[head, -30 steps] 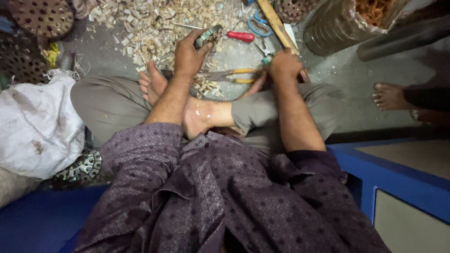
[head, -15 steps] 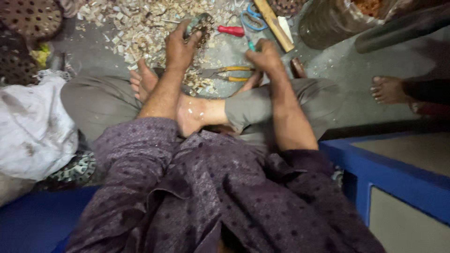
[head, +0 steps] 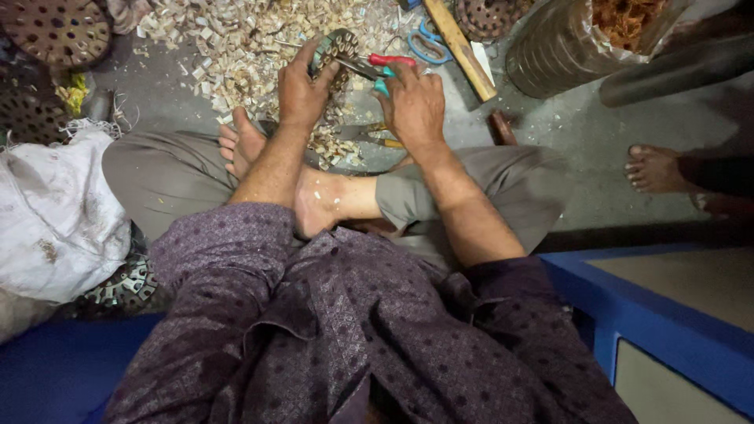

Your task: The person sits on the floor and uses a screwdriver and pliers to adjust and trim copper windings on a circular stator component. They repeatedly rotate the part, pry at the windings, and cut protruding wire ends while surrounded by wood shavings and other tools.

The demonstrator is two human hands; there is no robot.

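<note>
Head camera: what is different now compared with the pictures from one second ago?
The right hand left the floor and took up the red-handled pliers, now set against the round slotted metal part. The left hand kept that part and turned it upright. Unchanged: the crossed legs, the blue-handled scissors, the wooden stick, the pile of shavings.

round metal part [head: 334,49]: mostly hidden by left hand [head: 302,90] | plier jaws: hidden behind it | bag [head: 597,39]: cut off at top edge
</note>
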